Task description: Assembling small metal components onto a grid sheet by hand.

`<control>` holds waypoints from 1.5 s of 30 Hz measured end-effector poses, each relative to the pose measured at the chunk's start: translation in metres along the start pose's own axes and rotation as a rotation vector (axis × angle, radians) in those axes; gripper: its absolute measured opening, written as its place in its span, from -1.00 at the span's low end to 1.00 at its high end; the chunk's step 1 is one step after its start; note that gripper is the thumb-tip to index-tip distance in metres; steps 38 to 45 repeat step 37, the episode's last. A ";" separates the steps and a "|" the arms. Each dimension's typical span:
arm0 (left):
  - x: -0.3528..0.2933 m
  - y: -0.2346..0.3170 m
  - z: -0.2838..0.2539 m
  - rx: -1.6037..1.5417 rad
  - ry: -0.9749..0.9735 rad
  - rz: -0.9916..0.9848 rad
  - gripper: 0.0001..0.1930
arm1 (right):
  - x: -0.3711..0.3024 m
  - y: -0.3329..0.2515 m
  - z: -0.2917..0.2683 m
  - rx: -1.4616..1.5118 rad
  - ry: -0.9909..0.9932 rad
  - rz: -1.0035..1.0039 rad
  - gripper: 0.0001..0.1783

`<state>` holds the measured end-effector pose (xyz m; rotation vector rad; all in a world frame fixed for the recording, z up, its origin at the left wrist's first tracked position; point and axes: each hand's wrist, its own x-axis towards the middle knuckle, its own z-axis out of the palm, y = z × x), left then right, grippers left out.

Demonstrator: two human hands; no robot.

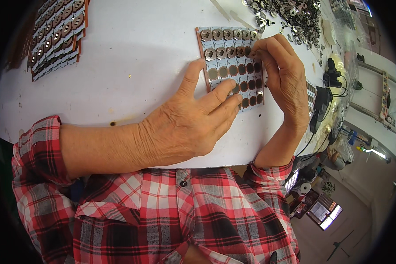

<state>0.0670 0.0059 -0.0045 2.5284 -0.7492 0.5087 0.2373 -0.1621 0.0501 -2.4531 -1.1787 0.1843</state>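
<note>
A circuit board panel (234, 62) with rows of round pads lies on the white table in front of me. Shiny metal clips sit over the pads in its two far rows, while the nearer rows show flat round pads. My left hand (187, 116) rests on the panel with its fingers spread, the thumb by the left edge and the fingertips over the near rows. At the right edge, my right hand (284, 72) pinches thumb and fingers together by the end of the second row. Whatever sits between those fingertips is hidden.
A heap of loose metal clips (295, 17) spreads over the far right of the table. Stacked panels (59, 35) with clips stand at the far left. Black adapters and cables (323, 103) lie along the right edge, near another panel (311, 94) partly behind my right wrist.
</note>
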 end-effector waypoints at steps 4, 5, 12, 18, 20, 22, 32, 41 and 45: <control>0.000 -0.001 -0.002 0.011 -0.023 0.007 -0.62 | 0.001 0.000 0.006 0.044 0.063 -0.039 -0.82; 0.000 -0.001 -0.002 0.010 -0.022 0.009 -0.62 | 0.002 -0.001 0.007 0.056 0.074 -0.038 -0.81; -0.001 -0.001 0.000 0.007 -0.021 0.003 -0.62 | -0.007 -0.011 0.025 0.284 0.234 0.216 -0.87; -0.001 0.000 0.000 0.017 -0.021 -0.003 -0.63 | -0.011 -0.009 0.026 0.328 0.197 0.244 -0.84; -0.001 0.000 0.000 0.013 -0.011 -0.015 -0.64 | -0.010 -0.006 0.025 0.400 0.211 0.270 -0.81; -0.001 -0.001 0.000 0.016 -0.017 -0.008 -0.64 | -0.013 -0.014 0.022 0.314 0.189 0.237 -0.80; 0.001 -0.002 -0.001 0.004 -0.016 -0.012 -0.66 | -0.012 -0.002 0.019 0.652 0.230 0.360 -0.85; 0.001 -0.002 -0.001 -0.015 -0.019 -0.017 -0.65 | -0.010 0.001 0.024 0.657 0.254 0.339 -0.87; 0.001 -0.002 -0.001 -0.015 -0.019 -0.017 -0.65 | -0.010 0.001 0.024 0.657 0.254 0.339 -0.87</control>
